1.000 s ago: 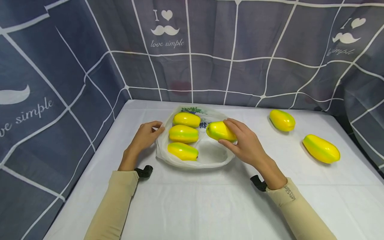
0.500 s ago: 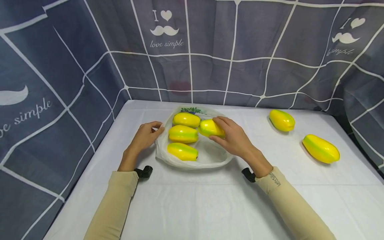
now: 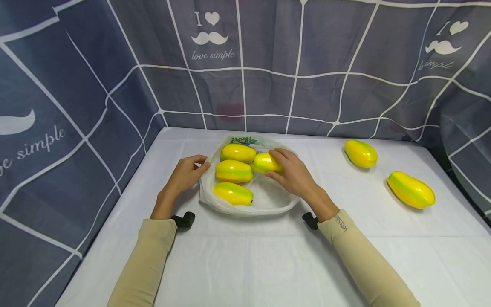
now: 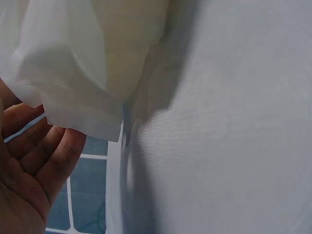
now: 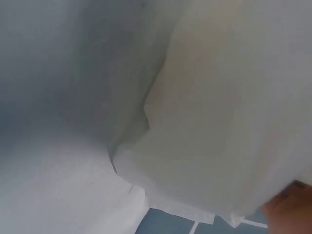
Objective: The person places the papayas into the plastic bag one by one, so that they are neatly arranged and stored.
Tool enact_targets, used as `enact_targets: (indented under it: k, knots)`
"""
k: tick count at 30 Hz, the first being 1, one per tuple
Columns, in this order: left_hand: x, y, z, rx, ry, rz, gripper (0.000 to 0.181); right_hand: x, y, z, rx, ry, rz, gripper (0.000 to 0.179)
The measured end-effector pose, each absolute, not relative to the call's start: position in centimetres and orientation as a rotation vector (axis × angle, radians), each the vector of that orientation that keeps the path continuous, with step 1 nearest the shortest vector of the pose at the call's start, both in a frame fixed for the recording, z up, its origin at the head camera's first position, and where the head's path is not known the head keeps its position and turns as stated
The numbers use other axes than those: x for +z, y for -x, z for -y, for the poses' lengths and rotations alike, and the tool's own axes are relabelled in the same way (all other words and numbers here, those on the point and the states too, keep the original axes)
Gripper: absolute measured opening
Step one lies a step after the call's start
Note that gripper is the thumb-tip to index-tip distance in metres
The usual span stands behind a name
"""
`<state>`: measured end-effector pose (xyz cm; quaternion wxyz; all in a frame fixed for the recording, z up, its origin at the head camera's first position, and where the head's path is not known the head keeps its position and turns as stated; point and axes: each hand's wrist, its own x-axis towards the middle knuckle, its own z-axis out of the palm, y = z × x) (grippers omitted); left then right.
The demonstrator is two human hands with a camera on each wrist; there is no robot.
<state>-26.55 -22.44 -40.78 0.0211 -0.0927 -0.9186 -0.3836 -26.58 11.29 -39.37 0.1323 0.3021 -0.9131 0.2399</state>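
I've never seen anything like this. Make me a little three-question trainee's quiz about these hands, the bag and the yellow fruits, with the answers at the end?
1. Count: how many yellow fruits lie on the white table outside the bag?
2. True or false: the left hand is holding a fruit.
3. Choose: the right hand is gripping
A) nothing
B) the left hand
C) a yellow fruit

Key
1. Two.
2. False; it holds the edge of the bag.
3. C.

Bright head view, dim wrist views, soft shadows
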Motion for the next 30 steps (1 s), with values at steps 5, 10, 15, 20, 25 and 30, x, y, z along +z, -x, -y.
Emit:
enact_targets:
  k: [5, 10, 15, 20, 25, 30]
  knots:
    - [-40.8, 26.5, 22.5, -1.197, 0.292, 2.842, 0.04, -39.5, 26.9, -11.0, 0.657, -0.842, 2.676, 0.063]
    - [-40.8, 26.5, 22.5, -1.197, 0.283, 2.845, 0.039, -39.7, 27.2, -10.8, 0.64, -0.794, 2.679, 0.06]
    - [-40.7, 26.5, 22.4, -1.192, 0.288, 2.851, 0.039, -40.0, 27.4, -10.7, 0.632, -0.733, 2.69, 0.057]
    - [-40.7, 26.5, 22.4, -1.2, 0.289, 2.849, 0.039, -40.3, 27.5, -10.5, 0.63, -0.691, 2.681, 0.053]
    - [-40.7, 26.6, 22.4, -1.2, 0.282, 2.855, 0.039, -40.5, 27.8, -10.4, 0.574, -0.718, 2.675, 0.051]
    - [-40.8, 26.7, 22.4, -1.199, 0.279, 2.858, 0.04, -40.7, 27.9, -10.4, 0.541, -0.724, 2.681, 0.051]
